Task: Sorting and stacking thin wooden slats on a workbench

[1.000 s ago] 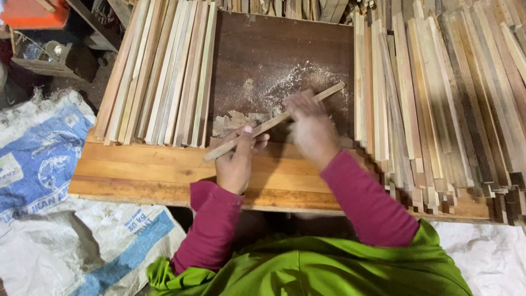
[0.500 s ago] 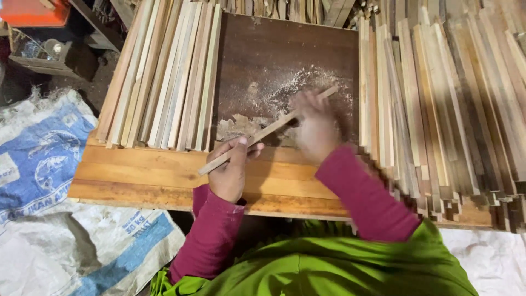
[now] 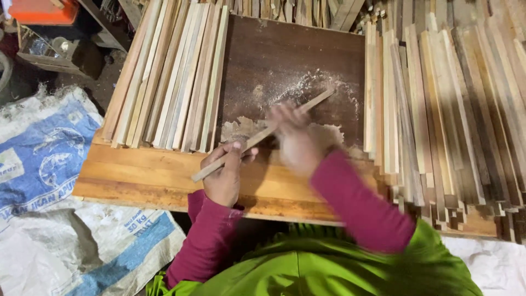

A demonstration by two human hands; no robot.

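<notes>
Fingers (image 3: 233, 156) of the left hand (image 3: 223, 176) are wrapped tight around the near end of a thin wooden stick (image 3: 257, 138), which lies slantwise from the front of the surface (image 3: 142, 178) up toward the dark board (image 3: 296, 55). Nearest the viewer are the green garment (image 3: 307, 268) and two magenta sleeves (image 3: 205, 244). Right hand (image 3: 293, 140), blurred, lies on the middle of the stick, just past the left hand; whether its fingers are closed on the stick or only pressing it cannot be told. Pale sawdust and shavings (image 3: 307, 90) lie on the dark board under and beyond the stick. Left of the stick, a row of light wooden slats (image 3: 170, 82) rests side by side on the surface; right of the stick, a larger pile of slats (image 3: 438, 109) is stacked in layers. Left of the surface, on the floor, lie white and blue woven sacks (image 3: 49, 164). At the far left, beyond the sacks, an orange box (image 3: 41, 11) shows.
</notes>
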